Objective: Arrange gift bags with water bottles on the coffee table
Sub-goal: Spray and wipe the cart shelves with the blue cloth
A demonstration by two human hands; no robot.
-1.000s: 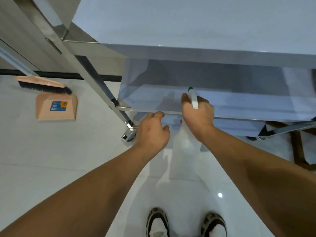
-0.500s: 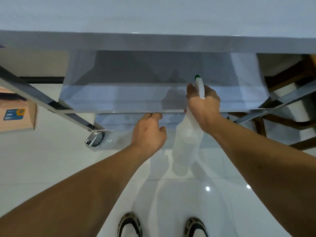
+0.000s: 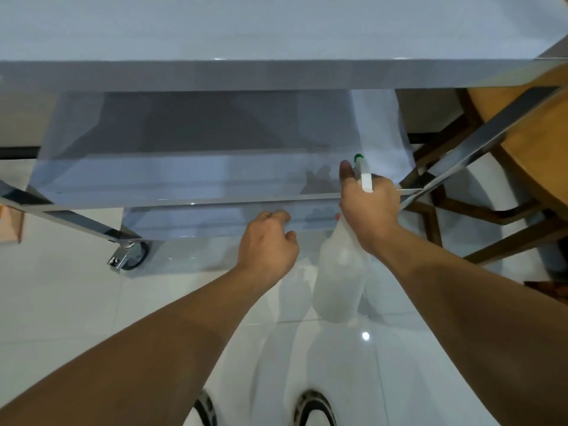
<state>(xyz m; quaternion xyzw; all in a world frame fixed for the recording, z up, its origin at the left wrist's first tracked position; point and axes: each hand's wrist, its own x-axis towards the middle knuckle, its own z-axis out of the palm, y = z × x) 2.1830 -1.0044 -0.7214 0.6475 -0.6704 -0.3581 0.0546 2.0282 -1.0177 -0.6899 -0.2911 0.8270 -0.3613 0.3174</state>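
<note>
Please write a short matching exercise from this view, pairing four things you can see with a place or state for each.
Things:
1. spray bottle
2. left hand
3. caster wheel
4. shoes

Places or states:
a. at the foot of the metal table leg, far left
b. gripped at the neck by the right hand, body hanging down
c. bottom edge of the view, on the white floor
d. fingers curled, holding nothing, near the lower shelf edge

Pairs: 1-b, 2-d, 3-a, 4-c
</note>
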